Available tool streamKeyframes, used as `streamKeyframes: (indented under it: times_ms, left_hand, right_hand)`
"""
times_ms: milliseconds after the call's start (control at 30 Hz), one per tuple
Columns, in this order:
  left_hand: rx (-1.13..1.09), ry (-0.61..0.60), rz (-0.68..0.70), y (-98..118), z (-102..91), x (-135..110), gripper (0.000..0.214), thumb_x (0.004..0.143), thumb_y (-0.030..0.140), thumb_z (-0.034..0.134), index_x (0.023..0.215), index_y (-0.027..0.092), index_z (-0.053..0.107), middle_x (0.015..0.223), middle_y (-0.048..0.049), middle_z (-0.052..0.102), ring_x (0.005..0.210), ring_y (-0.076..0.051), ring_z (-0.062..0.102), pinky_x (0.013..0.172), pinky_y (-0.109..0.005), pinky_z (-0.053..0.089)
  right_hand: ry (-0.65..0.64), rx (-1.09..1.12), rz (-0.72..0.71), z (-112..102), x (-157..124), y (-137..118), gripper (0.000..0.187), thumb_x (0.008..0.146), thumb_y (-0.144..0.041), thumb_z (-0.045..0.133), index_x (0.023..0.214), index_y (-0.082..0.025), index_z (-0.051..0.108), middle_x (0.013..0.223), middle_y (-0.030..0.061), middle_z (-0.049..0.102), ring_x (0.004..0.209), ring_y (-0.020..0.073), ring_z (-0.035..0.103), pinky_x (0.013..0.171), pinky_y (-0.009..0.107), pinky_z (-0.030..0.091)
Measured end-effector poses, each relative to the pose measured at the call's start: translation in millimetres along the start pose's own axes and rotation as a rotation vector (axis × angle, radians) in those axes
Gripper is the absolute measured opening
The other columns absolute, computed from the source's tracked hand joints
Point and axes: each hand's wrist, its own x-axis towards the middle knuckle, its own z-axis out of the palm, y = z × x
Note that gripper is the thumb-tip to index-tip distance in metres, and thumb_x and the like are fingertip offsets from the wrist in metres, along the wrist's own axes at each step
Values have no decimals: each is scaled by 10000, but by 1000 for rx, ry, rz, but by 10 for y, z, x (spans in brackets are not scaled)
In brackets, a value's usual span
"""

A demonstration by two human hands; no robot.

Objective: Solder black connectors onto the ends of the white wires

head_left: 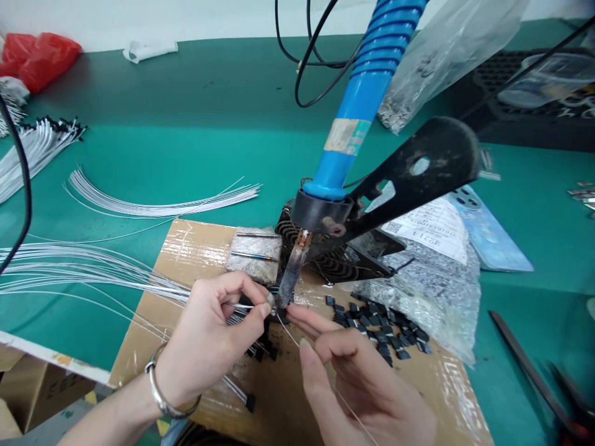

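My left hand (pixel 209 337), with a metal bangle at the wrist, pinches a thin white wire (pixel 242 305) close to the tip of a soldering iron (pixel 292 275). The iron has a blue handle and is clamped tip-down in a black metal bracket (pixel 418 170). A fine strand of solder wire (pixel 349 409) runs through the fingers of my right hand (pixel 367 384), and its end reaches the iron's tip. The exact joint is hidden by my fingertips. Several white wires (pixel 153 284) trail leftward from under my left hand, and small black pieces (pixel 383 328) lie beyond my right hand.
Cardboard (pixel 186 248) covers the green work surface (pixel 153 148) here. A fibrous block (pixel 255 263) sits behind my left hand, near a curved wire bundle (pixel 167 207). To the right are a clear plastic bag (pixel 432 291), tweezers (pixel 525 359) and a blue card (pixel 495 238).
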Motion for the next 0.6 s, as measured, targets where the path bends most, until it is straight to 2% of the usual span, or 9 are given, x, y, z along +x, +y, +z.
streamKeyframes:
  times_ms: [167, 333, 500, 600]
  left_hand:
    - [-16, 5, -7, -5, 0, 1, 96, 780, 236, 721, 725, 169, 680, 802, -61, 772, 717, -178, 632, 659, -266, 479]
    - [-9, 5, 12, 3, -9, -4, 93, 780, 229, 719, 717, 169, 687, 793, -64, 776, 729, -183, 639, 669, -268, 485]
    - [28, 13, 12, -3, -6, -8, 102, 787, 252, 706, 726, 174, 687, 799, -69, 780, 711, -187, 647, 646, -275, 479]
    - [40, 21, 25, -18, -3, -12, 102, 793, 258, 700, 731, 178, 686, 810, -73, 787, 730, -197, 669, 636, -277, 475]
  right_hand:
    - [4, 9, 2, 5, -1, -4, 232, 949, -201, 696, 736, -252, 619, 1099, 55, 865, 1010, 191, 837, 786, 179, 622]
    - [9, 31, 18, 23, 1, -18, 232, 941, -190, 701, 729, -247, 630, 1098, 83, 865, 997, 218, 839, 853, 242, 644]
    - [13, 49, 12, 28, -5, -16, 222, 939, -185, 710, 742, -250, 632, 1120, 53, 862, 1001, 170, 835, 875, 174, 609]
    - [20, 30, 1, 25, 0, -28, 240, 942, -195, 706, 720, -244, 630, 1095, 67, 867, 967, 188, 844, 848, 190, 627]
